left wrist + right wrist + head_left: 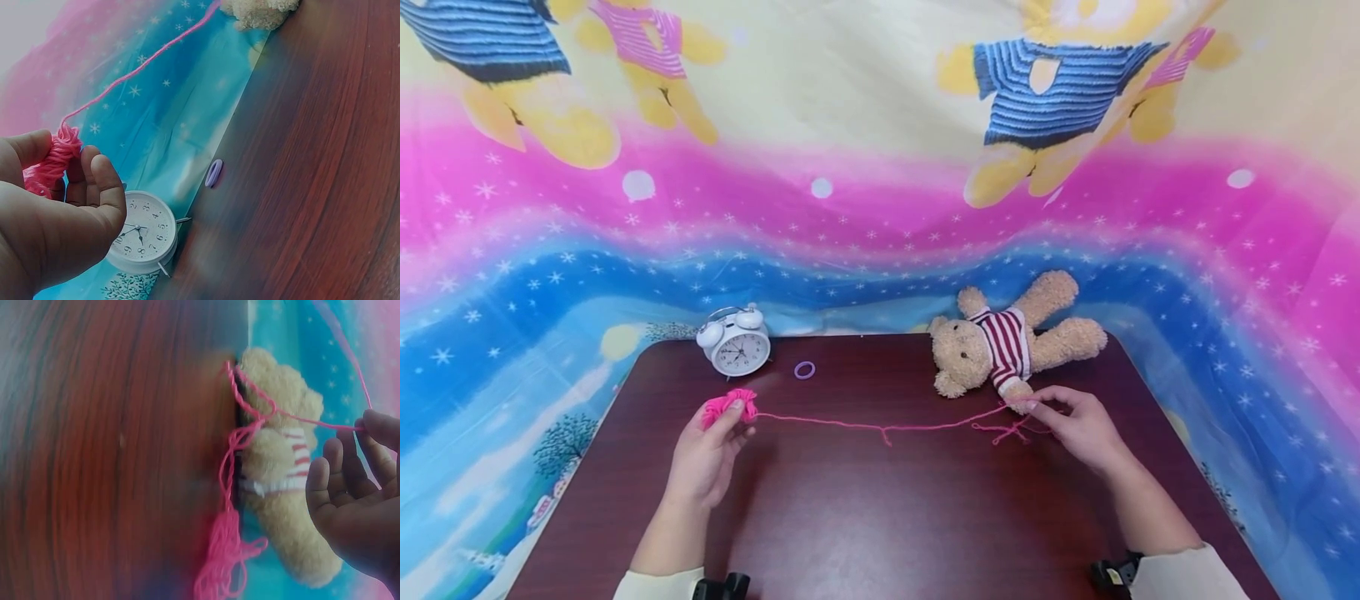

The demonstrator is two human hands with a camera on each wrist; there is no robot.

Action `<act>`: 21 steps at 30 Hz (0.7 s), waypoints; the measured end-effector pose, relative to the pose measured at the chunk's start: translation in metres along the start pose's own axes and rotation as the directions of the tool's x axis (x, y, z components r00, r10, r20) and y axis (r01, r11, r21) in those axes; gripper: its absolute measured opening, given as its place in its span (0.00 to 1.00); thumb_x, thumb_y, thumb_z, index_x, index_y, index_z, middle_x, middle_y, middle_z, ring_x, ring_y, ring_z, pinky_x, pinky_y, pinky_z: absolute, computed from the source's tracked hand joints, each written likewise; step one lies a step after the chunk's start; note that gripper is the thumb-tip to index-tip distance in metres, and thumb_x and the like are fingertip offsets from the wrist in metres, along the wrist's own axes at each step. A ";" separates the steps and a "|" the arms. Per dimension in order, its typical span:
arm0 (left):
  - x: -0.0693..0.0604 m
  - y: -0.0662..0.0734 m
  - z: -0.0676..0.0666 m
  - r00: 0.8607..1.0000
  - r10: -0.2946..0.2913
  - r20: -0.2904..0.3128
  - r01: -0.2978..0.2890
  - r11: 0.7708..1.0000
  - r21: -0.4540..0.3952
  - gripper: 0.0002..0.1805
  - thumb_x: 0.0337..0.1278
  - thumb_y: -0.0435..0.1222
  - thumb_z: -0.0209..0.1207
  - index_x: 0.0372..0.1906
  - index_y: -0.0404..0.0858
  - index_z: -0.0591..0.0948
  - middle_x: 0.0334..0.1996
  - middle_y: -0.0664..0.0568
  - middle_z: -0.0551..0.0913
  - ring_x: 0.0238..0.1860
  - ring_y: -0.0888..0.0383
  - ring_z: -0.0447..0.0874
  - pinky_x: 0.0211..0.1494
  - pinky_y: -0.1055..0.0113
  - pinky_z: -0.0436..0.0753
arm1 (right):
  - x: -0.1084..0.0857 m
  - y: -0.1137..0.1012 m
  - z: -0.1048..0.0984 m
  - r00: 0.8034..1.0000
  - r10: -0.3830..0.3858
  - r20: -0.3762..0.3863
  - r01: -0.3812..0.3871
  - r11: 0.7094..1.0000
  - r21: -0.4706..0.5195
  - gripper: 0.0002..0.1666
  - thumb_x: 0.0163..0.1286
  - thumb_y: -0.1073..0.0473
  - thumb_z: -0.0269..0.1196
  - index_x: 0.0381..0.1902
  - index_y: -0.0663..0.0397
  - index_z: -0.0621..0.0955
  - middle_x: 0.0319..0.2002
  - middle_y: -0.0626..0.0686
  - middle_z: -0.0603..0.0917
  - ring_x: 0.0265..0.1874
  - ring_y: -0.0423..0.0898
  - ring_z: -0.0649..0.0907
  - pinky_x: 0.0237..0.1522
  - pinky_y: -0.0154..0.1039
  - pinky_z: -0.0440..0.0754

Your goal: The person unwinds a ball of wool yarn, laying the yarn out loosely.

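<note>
"Pinched in both hands?"
"Pink yarn (883,429), strung across: the left hand (703,458) grips its bundle (718,408); the right hand (1086,429) pinches its strand."
"Surroundings, by size?"
"Wood-grained table (850,517) beneath; teddy bear (1007,346) lying on it, near the right hand; white twin-bell alarm clock (741,354) standing near the left; loose yarn loops (225,547) near the bear, their contact with the table unclear; purple ring (210,178) near the clock."
</note>
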State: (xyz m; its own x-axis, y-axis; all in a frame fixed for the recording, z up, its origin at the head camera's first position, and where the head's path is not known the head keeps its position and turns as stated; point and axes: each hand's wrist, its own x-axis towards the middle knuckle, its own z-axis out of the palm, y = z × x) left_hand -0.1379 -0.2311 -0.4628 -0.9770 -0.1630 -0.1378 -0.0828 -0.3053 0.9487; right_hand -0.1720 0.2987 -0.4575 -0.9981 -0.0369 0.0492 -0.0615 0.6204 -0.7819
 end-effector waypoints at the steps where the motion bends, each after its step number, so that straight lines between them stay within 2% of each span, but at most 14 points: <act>1: 0.000 0.000 -0.001 1.000 0.003 -0.001 -0.003 1.000 0.002 0.15 0.74 0.42 0.61 0.57 0.39 0.76 0.45 0.56 0.86 0.48 0.58 0.81 0.53 0.67 0.84 | -0.001 0.002 -0.003 1.000 0.010 0.000 -0.010 1.000 -0.004 0.15 0.73 0.46 0.68 0.47 0.50 0.88 0.31 0.51 0.82 0.28 0.46 0.75 0.27 0.38 0.73; 3: 0.000 0.000 -0.001 1.000 0.007 0.000 -0.007 1.000 0.002 0.15 0.75 0.42 0.61 0.57 0.39 0.75 0.44 0.56 0.86 0.48 0.59 0.81 0.54 0.67 0.84 | -0.002 0.006 -0.009 0.999 0.038 0.004 -0.038 0.999 -0.007 0.18 0.73 0.43 0.68 0.48 0.50 0.87 0.29 0.52 0.80 0.26 0.46 0.73 0.26 0.39 0.72; 5: 0.000 0.000 -0.003 1.000 0.004 -0.002 -0.004 1.000 0.004 0.15 0.75 0.42 0.61 0.57 0.40 0.76 0.45 0.57 0.86 0.48 0.60 0.82 0.54 0.67 0.84 | -0.004 0.010 -0.015 0.998 0.057 0.005 -0.057 0.998 -0.020 0.21 0.73 0.40 0.67 0.49 0.50 0.87 0.31 0.53 0.81 0.28 0.47 0.74 0.28 0.40 0.73; 8: -0.001 0.001 -0.004 1.000 0.004 -0.001 -0.004 1.000 0.004 0.14 0.75 0.42 0.60 0.56 0.40 0.76 0.44 0.58 0.86 0.48 0.60 0.82 0.55 0.67 0.84 | -0.008 0.016 -0.023 0.997 0.076 -0.001 -0.075 0.996 -0.053 0.25 0.74 0.37 0.64 0.51 0.51 0.86 0.41 0.54 0.84 0.37 0.49 0.75 0.34 0.41 0.73; 12: -0.002 0.001 -0.005 1.000 0.018 -0.001 -0.018 1.000 -0.004 0.13 0.75 0.41 0.60 0.55 0.40 0.76 0.43 0.58 0.87 0.47 0.60 0.82 0.54 0.65 0.84 | -0.012 0.025 -0.034 0.994 0.107 -0.007 -0.107 0.991 -0.081 0.29 0.74 0.33 0.62 0.55 0.51 0.85 0.46 0.56 0.84 0.40 0.51 0.75 0.36 0.42 0.74; 16: -0.002 0.003 -0.007 1.000 0.030 0.000 -0.030 0.999 -0.025 0.12 0.75 0.40 0.60 0.54 0.39 0.77 0.42 0.57 0.87 0.46 0.60 0.82 0.54 0.65 0.84 | -0.015 0.033 -0.042 0.992 0.125 -0.022 -0.126 0.988 -0.089 0.31 0.74 0.33 0.61 0.56 0.52 0.84 0.50 0.57 0.85 0.44 0.53 0.78 0.37 0.43 0.77; 21: -0.002 0.003 -0.009 1.000 0.021 -0.004 -0.022 1.000 -0.019 0.12 0.75 0.41 0.60 0.54 0.40 0.77 0.43 0.58 0.87 0.47 0.60 0.82 0.54 0.66 0.83 | -0.019 0.044 -0.052 0.989 0.137 -0.052 -0.141 0.986 -0.085 0.31 0.75 0.34 0.60 0.57 0.53 0.84 0.52 0.58 0.85 0.45 0.50 0.80 0.39 0.41 0.79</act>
State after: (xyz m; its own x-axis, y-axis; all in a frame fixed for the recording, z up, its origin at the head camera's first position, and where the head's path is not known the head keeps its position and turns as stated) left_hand -0.1339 -0.2404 -0.4624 -0.9778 -0.1730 -0.1184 -0.0580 -0.3197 0.9458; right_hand -0.1559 0.3672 -0.4602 -0.9957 0.0891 -0.0262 0.0802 0.6841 -0.7250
